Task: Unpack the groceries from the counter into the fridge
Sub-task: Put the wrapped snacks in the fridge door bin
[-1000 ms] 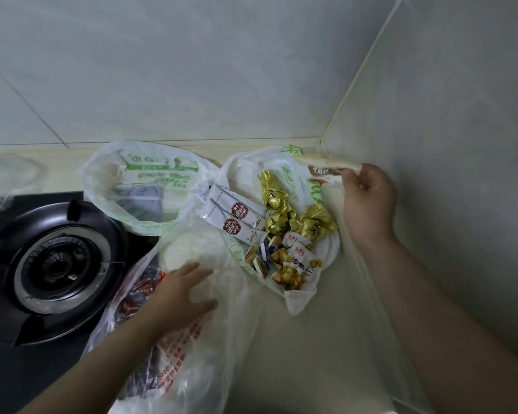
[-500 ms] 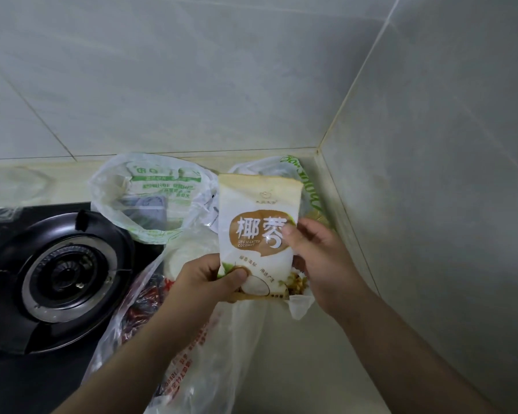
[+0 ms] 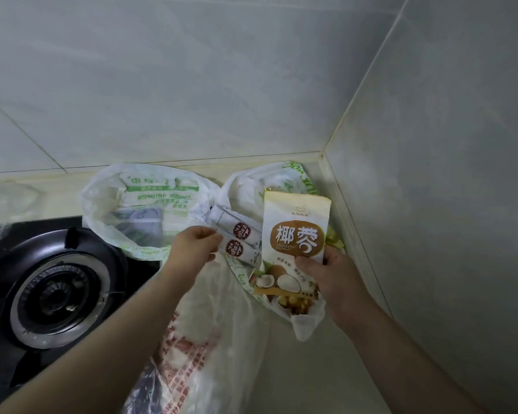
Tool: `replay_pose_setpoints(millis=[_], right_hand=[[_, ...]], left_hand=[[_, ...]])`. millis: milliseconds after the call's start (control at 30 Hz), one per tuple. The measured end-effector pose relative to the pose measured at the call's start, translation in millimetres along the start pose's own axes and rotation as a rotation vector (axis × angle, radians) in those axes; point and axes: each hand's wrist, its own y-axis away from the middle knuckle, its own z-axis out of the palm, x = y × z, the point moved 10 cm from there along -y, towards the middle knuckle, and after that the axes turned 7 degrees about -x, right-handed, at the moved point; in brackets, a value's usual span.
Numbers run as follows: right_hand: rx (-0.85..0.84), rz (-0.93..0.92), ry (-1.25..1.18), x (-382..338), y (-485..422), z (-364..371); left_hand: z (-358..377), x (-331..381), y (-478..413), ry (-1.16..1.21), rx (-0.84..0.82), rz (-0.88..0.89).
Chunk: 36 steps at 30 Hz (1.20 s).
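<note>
Two hands busy: our right hand pinches the coconut pouch; left hand closing on sachets, should grip both together.

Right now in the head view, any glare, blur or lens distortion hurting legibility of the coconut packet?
Head view: dim, flat light, no glare on the desiccated coconut packet, print sharp. Wide-angle bends the wall tile lines near the edges. Left hand slightly soft; stove burner dark but readable.

Thin translucent plastic bags, a glossy coconut pouch, smooth glazed wall tiles.
</note>
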Motion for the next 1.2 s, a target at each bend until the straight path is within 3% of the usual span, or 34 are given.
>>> replay_pose_setpoints(millis=[167,400,800,933,1200], right_hand=[[-0.03,0.065,-0.112,16.4,-10.9,3.4],[-0.059,0.042,-0.151,6.4,-4.1,11.0],[-0.027,-0.117,-0.068,-8.2,101.9,14.8],[0.054,-0.13,-0.066,14.8,142.3,3.6],[0.217,-0.082,-0.17,86.5,223.1,-19.7]], left_hand=[[3.0,-12.9,-8.5,0.076,0.09,-0.071],[69.8,0.2,58.4,0.063,-0.323,-0.058],[60.7,32.9,144.8,0.125,-0.361,0.125],[77.1,22.7,177.9,-0.001,-0.494,0.165],[113.7,-24.2,222.1,-0.213,-0.599,0.144]])
